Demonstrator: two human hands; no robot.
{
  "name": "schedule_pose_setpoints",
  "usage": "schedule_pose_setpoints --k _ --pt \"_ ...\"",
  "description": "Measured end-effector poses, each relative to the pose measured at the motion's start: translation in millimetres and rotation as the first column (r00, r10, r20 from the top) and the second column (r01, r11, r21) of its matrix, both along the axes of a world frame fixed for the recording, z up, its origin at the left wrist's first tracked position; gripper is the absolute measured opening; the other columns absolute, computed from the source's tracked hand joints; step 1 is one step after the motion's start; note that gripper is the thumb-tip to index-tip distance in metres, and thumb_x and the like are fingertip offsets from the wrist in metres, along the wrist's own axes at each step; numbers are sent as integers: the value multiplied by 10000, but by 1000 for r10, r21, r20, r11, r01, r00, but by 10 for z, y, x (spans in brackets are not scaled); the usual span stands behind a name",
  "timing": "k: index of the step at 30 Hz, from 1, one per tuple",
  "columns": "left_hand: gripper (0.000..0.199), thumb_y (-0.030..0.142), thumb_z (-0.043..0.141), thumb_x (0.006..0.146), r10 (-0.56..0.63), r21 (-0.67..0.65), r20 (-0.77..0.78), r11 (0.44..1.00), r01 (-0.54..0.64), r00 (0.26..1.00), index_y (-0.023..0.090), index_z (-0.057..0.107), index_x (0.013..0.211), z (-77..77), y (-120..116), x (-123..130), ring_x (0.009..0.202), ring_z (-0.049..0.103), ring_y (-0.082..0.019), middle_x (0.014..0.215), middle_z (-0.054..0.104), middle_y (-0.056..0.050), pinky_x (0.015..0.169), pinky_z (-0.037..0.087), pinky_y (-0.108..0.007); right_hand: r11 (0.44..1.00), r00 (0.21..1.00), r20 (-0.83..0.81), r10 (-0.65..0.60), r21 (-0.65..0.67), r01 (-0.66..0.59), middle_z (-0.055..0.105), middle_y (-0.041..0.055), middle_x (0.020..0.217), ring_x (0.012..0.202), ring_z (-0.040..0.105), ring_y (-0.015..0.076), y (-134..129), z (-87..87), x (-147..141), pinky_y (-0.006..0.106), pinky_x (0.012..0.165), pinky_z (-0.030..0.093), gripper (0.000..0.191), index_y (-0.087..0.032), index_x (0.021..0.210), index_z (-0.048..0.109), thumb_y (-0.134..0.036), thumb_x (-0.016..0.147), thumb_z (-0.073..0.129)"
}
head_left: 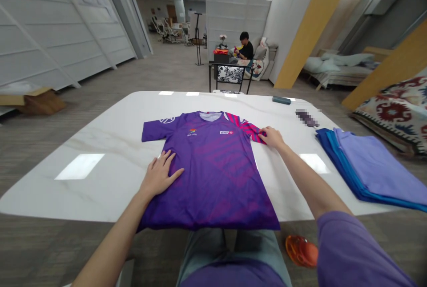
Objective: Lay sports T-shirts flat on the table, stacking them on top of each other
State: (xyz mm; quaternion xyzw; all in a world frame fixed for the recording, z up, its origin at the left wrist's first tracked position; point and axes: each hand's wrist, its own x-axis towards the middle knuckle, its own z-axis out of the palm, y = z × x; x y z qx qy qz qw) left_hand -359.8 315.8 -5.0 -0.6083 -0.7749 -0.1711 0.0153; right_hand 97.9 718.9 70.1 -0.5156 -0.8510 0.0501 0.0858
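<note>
A purple shirt (213, 175) with pink stripes lies spread out, front up, on the glossy white table (123, 144). Its collar points to the far side, and the bottom hem reaches the near table edge. My left hand (160, 173) rests flat with fingers spread on the shirt's left side, below the left sleeve. At the end of the striped right sleeve, my right hand (271, 137) has its fingers closed on the cuff.
Folded blue and lavender clothes (383, 167) are stacked at the table's right. A dark case (281, 100) and a blurred dark item (307, 118) lie at the far right. Beyond the table are a chair (230, 75) and a seated person (246, 49).
</note>
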Motion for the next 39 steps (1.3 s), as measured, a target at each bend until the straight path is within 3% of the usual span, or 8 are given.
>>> schedule_pose_setpoints --k 4,8,12,15,21,27,34,39 --pt "872 778 564 1044 1 -34 67 999 2 998 294 456 1761 45 -9 -45 1750 292 -387 1846 387 -129 1438 198 -660 994 993 -36 -108 3 108 781 165 1322 1221 716 311 216 38 38 426 1056 555 375 -208 1277 814 -367 1075 541" --pt "648 688 406 1124 98 30 275 993 -110 956 289 662 1566 195 196 -480 1562 563 -348 1636 627 -117 1364 389 -605 984 983 -101 -152 78 161 667 247 1542 1435 620 397 331 23 -15 582 1217 464 535 -140 1534 660 -308 1124 359" --pt "629 576 348 1146 100 188 230 971 -145 968 213 661 1554 398 828 -1185 1529 576 -306 1589 651 -150 1364 401 -491 999 995 -97 -7 51 12 625 178 1643 1507 589 364 256 -192 -231 517 1288 440 607 -224 1623 603 -541 1169 355" --pt "646 498 334 1146 82 59 171 994 -94 982 159 592 1631 467 1432 -1589 1601 503 -298 1680 594 -165 1389 353 -487 998 997 -62 54 -25 -55 544 148 1742 1596 519 379 269 -386 -340 527 1327 423 795 -257 1693 555 -776 1113 393" --pt "725 511 507 1136 150 -169 100 977 -131 984 55 511 1699 278 2095 -2049 1715 290 -423 1825 396 -209 1401 230 -657 992 997 21 72 -101 -70 228 113 1910 1775 174 441 704 -576 -270 630 1455 130 1106 -264 1814 384 -979 971 433" --pt "701 515 462 1220 135 -222 -5 966 -132 991 50 426 1744 187 2410 -2502 1740 237 -414 1875 304 -151 1412 205 -644 992 992 86 98 -95 -89 160 105 1926 1785 108 450 1240 -656 -504 687 1448 74 1140 -272 1851 272 -996 973 334" --pt "764 518 434 1221 47 -18 -42 999 -47 998 -108 447 1657 513 2520 -2188 1734 277 -381 1788 420 -262 1438 123 -624 995 998 7 58 -82 -57 157 175 1914 1788 115 431 1238 -466 -1055 699 1444 77 1069 -153 1834 295 -892 1061 301" --pt "732 543 476 1193 -109 63 -70 992 113 992 132 387 1793 478 1398 -1181 1774 235 -328 1865 339 -147 1468 180 -551 939 936 -89 340 81 -334 261 189 1886 1773 237 370 -40 -224 -1028 636 1464 153 968 -141 1843 239 -781 1127 356"
